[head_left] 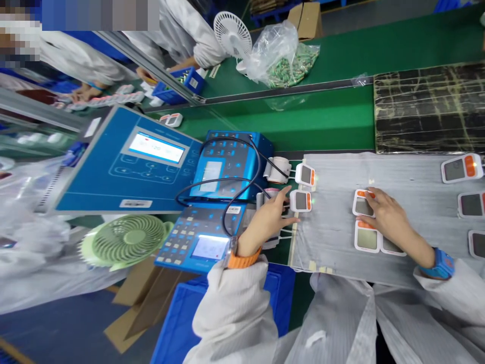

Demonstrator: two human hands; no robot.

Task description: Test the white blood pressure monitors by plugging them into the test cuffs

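Observation:
My left hand (270, 218) reaches over the left edge of the grey mat, thumb and fingers spread. Near its fingertips is a small white handheld meter (301, 201) with a screen, orange buttons and a green light, in front of the test fixture. A similar meter (305, 175) sits just beyond it, joined to a white fixture (278, 170) by thin prongs. On the mat, my right hand (390, 215) has thumb and finger at opposite edges of another white meter (362, 206). Below it lies a further meter (367, 237); one more (393, 246) is partly hidden under my right wrist.
Blue test instruments (147, 162) with black cables (242, 202) stand left of the grey mat (333, 202). Several meters (460, 168) line its right side. A green fan (127, 240) and blue crate (182, 313) are lower left. Co-workers (178, 30) sit across the bench.

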